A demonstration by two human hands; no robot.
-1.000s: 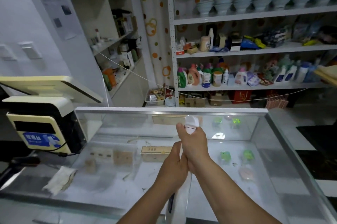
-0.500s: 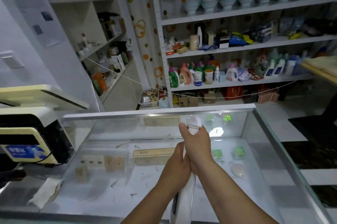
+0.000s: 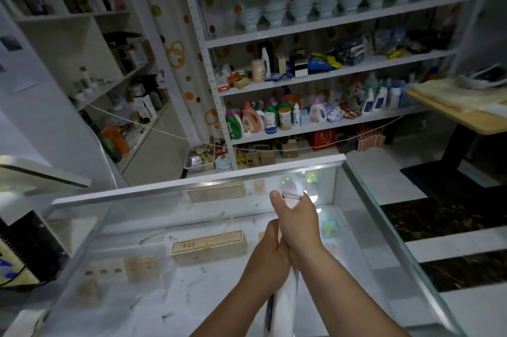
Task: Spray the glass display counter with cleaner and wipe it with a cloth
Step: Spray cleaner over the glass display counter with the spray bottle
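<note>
The spray bottle (image 3: pixel 285 301) is held over the glass tabletop (image 3: pixel 192 295), toward its right side. The right hand (image 3: pixel 297 224) has its fingers curled round the bottle neck. The left hand (image 3: pixel 270 254) grips the body, touching the right hand.

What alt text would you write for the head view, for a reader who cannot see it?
The right hand and left hand grip a white spray bottle over a glass counter, the right one higher, by the nozzle. Small boxes lie inside the counter, and stocked shelves stand behind it.
</note>
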